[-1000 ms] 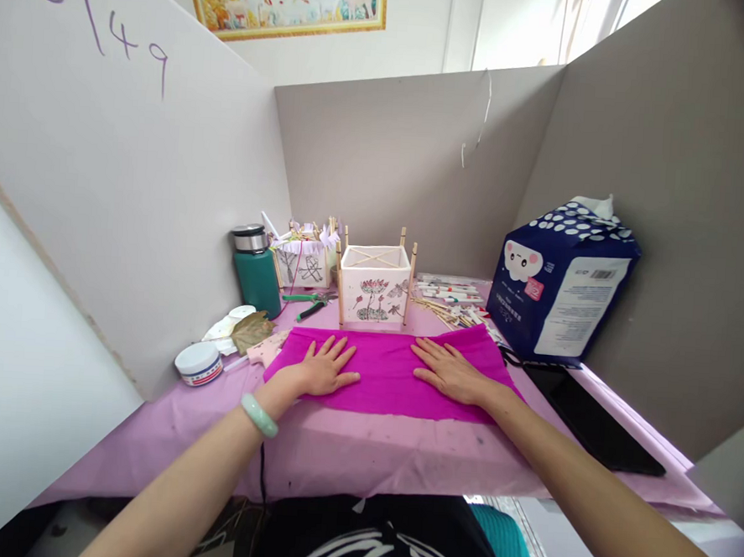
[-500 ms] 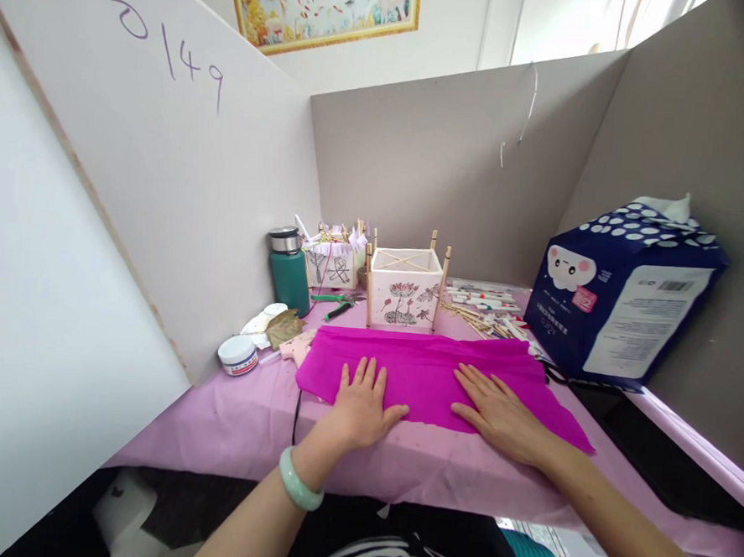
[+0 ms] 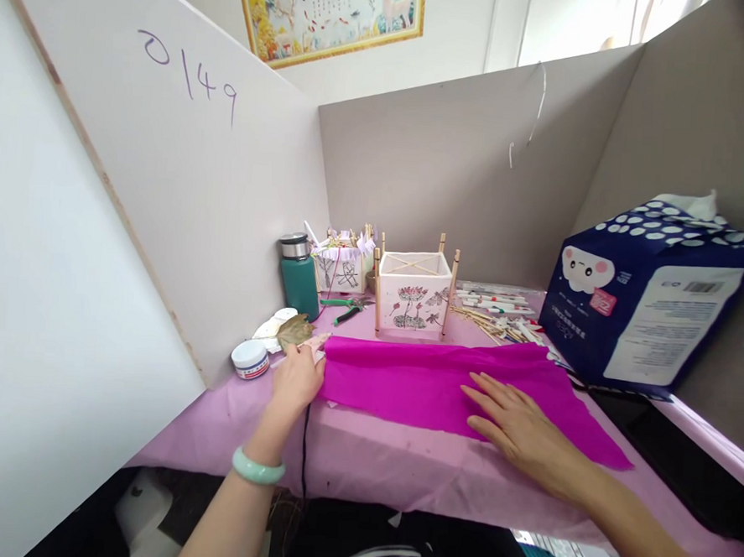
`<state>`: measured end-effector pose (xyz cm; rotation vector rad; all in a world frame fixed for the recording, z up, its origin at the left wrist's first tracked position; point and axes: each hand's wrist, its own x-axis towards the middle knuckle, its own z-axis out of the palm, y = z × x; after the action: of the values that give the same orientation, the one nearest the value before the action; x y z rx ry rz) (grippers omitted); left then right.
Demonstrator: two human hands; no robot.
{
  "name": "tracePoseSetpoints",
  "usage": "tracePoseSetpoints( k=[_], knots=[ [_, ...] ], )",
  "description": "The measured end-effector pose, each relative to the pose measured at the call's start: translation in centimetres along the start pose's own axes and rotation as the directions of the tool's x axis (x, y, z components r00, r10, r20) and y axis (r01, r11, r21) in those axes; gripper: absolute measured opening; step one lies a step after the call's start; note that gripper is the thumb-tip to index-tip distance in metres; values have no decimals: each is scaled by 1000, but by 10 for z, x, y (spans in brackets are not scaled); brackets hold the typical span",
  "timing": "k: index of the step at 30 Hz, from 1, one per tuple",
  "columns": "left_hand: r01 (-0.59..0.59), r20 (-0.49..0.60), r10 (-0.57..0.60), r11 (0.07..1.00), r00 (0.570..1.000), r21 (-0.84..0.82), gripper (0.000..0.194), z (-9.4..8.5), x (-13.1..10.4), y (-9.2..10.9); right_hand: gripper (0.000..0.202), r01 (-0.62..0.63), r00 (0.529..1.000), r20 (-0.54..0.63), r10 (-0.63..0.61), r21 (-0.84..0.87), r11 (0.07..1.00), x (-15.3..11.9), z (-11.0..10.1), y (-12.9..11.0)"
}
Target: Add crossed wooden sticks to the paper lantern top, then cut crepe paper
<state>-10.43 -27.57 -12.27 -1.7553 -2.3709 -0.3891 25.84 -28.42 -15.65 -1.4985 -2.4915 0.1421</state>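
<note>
A magenta sheet [image 3: 403, 385] lies across the pink-covered table in front of a white box lantern [image 3: 412, 302] with wooden corner sticks. My right hand [image 3: 511, 421] rests flat on the sheet's right part, fingers spread. At the sheet's left end, my left hand [image 3: 299, 376], with a pale green bangle on its wrist, has its fingers closed round a pale pink glue gun [image 3: 315, 342]. A black cord hangs down below that hand. The dried leaf [image 3: 295, 331] is just beyond its fingers.
A white jar [image 3: 250, 360] and a green bottle [image 3: 299, 282] stand at the left. Green-handled pliers [image 3: 348, 312] and a second lantern [image 3: 341, 268] are behind. Sticks and markers [image 3: 496, 303] lie back right, beside a blue package [image 3: 641, 303] and a black tablet [image 3: 669, 456].
My left hand has left the sheet, moved left and closed on the glue gun. My right hand stays on the sheet. The view has shifted slightly.
</note>
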Motion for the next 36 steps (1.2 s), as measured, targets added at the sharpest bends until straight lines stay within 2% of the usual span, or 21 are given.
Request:
tracePoseSetpoints(
  k=[5, 9, 12, 14, 15, 17, 19, 21, 22, 24, 26, 29, 31, 34, 36],
  knots=[
    [75, 20, -75, 997, 997, -28, 42, 10, 18, 5, 63, 18, 1000, -2, -18, -8, 1000, 10, 18, -9],
    [124, 56, -122, 992, 991, -20, 41, 6, 37, -2, 62, 35, 999, -9, -35, 14, 999, 11, 28, -9],
    [126, 72, -125, 992, 989, -8, 38, 0, 43, -3, 62, 28, 999, -17, -27, 43, 999, 8, 25, -8],
    [98, 18, -98, 995, 995, -7, 37, -4, 42, 1, 60, 8, 999, -53, -5, 62, 998, 9, 17, -6],
    [47, -34, -48, 999, 998, -23, 37, -6, 40, 5, 58, -7, 996, -91, 12, 62, 998, 11, 11, -3],
    [-171, -126, 159, 981, 979, -93, 38, -7, 38, 15, 54, -37, 980, -192, 42, 29, 999, 19, -2, 4],
    [-440, -143, 421, 883, 896, -160, 40, -6, 39, 28, 48, -77, 962, -267, 64, -39, 996, 31, -13, 16],
    [-599, -42, 602, 781, 798, -176, 49, -2, 43, 42, 45, -142, 952, -287, 105, -115, 983, 47, -20, 31],
    [-632, 22, 644, 757, 765, -165, 49, 1, 46, 48, 45, -164, 955, -270, 120, -144, 976, 55, -22, 38],
    [-646, 129, 660, 751, 740, -134, 35, 5, 57, 59, 38, -160, 972, -200, 124, -175, 972, 69, -24, 52],
    [-631, 180, 643, 766, 745, -123, 24, 7, 71, 66, 27, -134, 985, -130, 112, -169, 976, 80, -26, 63],
    [-604, 217, 611, 790, 761, -105, 23, 7, 92, 70, 30, -138, 989, -81, 128, -149, 979, 90, -32, 72],
    [-580, 212, 581, 811, 786, -73, 18, 6, 99, 71, 29, -166, 984, -89, 154, -155, 974, 93, -35, 71],
    [-528, 107, 526, 849, 844, -11, 27, 7, 88, 78, 31, -213, 966, -189, 179, -184, 960, 92, -35, 54],
    [-534, 27, 534, 845, 845, -4, 36, 12, 68, 87, 35, -194, 958, -249, 142, -195, 962, 89, -27, 33]
  ],
)
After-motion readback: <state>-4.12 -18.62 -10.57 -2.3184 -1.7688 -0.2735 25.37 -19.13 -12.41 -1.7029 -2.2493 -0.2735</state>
